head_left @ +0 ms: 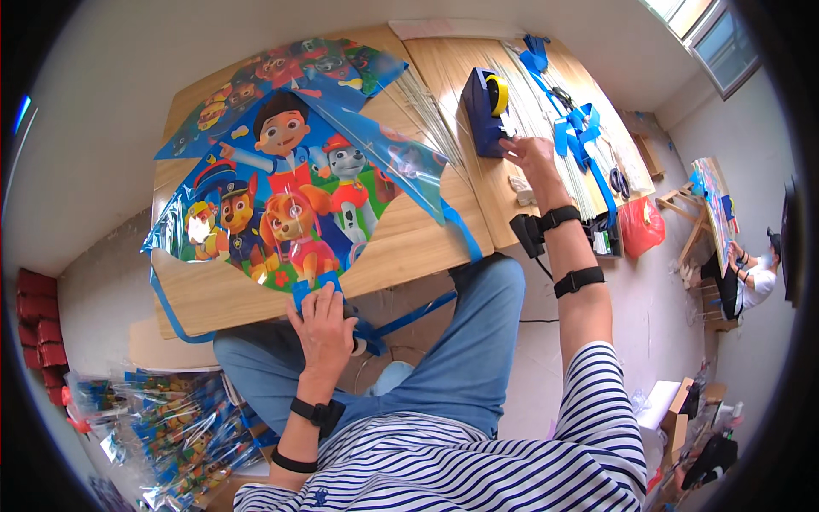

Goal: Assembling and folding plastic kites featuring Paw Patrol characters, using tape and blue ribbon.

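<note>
Glossy blue plastic, the cartoon-printed sheet (pixel 294 192) lies on the pale wooden table (pixel 414 252), its near tip under the left hand's (pixel 322 333) spread fingers, the narrowed right hand (pixel 533 158) rightward at the navy tape dispenser (pixel 479 128), any grip unclear.

The plastic sheet (pixel 290 213) is bright blue, printed with cartoon figures in red, pink, brown, white and yellow over patches of green. The tape dispenser (pixel 478 124) is dark blue, its tape roll (pixel 502 94) yellow. The ribbons (pixel 535 60) are plain blue, the table (pixel 409 256) pale brown wood grain, the shirt (pixel 426 452) striped navy and white, the jeans (pixel 478 320) faded blue, the bag (pixel 641 229) red.
</note>
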`<move>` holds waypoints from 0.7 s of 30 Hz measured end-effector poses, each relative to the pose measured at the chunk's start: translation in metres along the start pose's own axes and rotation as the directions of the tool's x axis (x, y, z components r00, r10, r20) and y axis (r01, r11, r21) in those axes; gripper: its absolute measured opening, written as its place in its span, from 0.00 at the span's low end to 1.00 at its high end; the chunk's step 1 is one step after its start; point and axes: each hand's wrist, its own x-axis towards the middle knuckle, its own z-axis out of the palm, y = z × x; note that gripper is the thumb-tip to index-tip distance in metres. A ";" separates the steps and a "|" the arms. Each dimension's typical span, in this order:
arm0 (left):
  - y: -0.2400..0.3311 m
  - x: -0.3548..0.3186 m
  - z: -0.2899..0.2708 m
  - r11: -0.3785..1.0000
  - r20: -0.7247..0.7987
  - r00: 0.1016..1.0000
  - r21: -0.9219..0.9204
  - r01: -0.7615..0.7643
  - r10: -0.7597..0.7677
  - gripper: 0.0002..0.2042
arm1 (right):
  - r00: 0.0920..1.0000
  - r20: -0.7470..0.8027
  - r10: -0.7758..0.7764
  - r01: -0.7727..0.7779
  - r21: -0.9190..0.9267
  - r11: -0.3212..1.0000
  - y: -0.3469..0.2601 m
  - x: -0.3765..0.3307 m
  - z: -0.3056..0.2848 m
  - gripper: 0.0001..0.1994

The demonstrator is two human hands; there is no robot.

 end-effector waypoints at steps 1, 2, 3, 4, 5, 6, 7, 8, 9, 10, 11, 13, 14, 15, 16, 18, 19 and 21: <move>0.001 0.000 -0.001 1.000 0.005 1.000 0.005 0.015 -0.015 0.28 | 1.000 0.001 0.002 -0.002 0.001 1.000 0.005 -0.004 0.002 0.06; 0.001 0.000 -0.001 0.999 0.010 0.999 0.010 0.031 -0.031 0.27 | 0.997 -0.011 0.081 -0.080 0.025 0.996 0.009 -0.007 0.005 0.05; 0.001 0.000 -0.002 0.999 0.010 0.999 0.014 0.035 -0.035 0.27 | 0.987 -0.018 0.159 -0.158 0.050 0.986 0.015 -0.011 0.009 0.04; 0.001 -0.001 -0.003 0.999 0.006 0.999 0.014 0.035 -0.035 0.27 | 0.973 -0.044 0.226 -0.216 0.165 0.962 0.016 -0.020 0.012 0.03; 0.000 -0.001 -0.003 0.999 0.003 0.999 0.014 0.036 -0.036 0.27 | 0.972 -0.037 0.230 -0.221 0.165 0.961 0.023 -0.021 0.011 0.03; 0.002 0.001 -0.003 1.000 0.002 1.000 0.004 0.023 -0.023 0.27 | 0.967 0.050 0.250 -0.251 0.361 0.898 0.032 -0.015 -0.005 0.04; 0.004 0.002 -0.001 1.000 0.004 1.000 0.004 0.018 -0.018 0.28 | 0.956 0.150 0.252 -0.293 0.536 0.792 0.040 -0.013 -0.013 0.05; 0.005 0.003 0.000 1.000 0.006 1.000 0.003 0.012 -0.012 0.28 | 0.955 0.103 0.279 -0.280 0.626 0.728 0.050 -0.011 -0.018 0.07; 0.004 0.001 -0.001 1.000 0.008 1.000 0.009 0.021 -0.021 0.28 | 0.952 0.111 0.285 -0.290 0.624 0.726 0.055 -0.017 -0.013 0.07; 0.002 0.000 0.000 1.000 0.010 1.000 0.015 0.026 -0.026 0.28 | 0.947 0.127 0.296 -0.305 0.652 0.694 0.055 -0.025 -0.009 0.09; 0.001 0.000 0.000 0.999 0.013 0.999 0.020 0.031 -0.031 0.28 | 0.941 0.144 0.306 -0.319 0.680 0.661 0.054 -0.030 -0.004 0.10; 0.001 -0.001 -0.001 0.999 0.015 0.999 0.025 0.030 -0.030 0.28 | 0.939 0.119 0.323 -0.308 0.709 0.635 0.049 -0.033 0.005 0.10; 0.001 -0.001 -0.002 0.999 0.015 0.999 0.029 0.031 -0.031 0.28 | 0.936 0.097 0.339 -0.297 0.735 0.609 0.046 -0.033 0.011 0.10; 0.001 0.000 -0.001 0.999 0.015 1.000 0.027 0.027 -0.027 0.28 | 0.937 0.093 0.338 -0.293 0.737 0.610 0.044 -0.030 0.011 0.10; 0.001 0.000 -0.001 0.999 0.018 1.000 0.027 0.024 -0.025 0.28 | 0.932 0.094 0.351 -0.301 0.743 0.598 0.042 -0.027 0.012 0.09; 0.001 0.001 -0.001 0.999 0.021 0.999 0.029 0.025 -0.026 0.28 | 0.925 0.099 0.367 -0.312 0.747 0.586 0.042 -0.022 0.017 0.08; 0.001 0.001 -0.001 0.999 0.023 0.999 0.029 0.030 -0.031 0.28 | 0.924 0.089 0.373 -0.307 0.756 0.579 0.042 -0.020 0.020 0.07; 0.002 0.002 -0.002 0.999 0.027 0.999 0.027 0.032 -0.033 0.29 | 0.922 0.077 0.379 -0.298 0.764 0.572 0.044 -0.009 0.021 0.06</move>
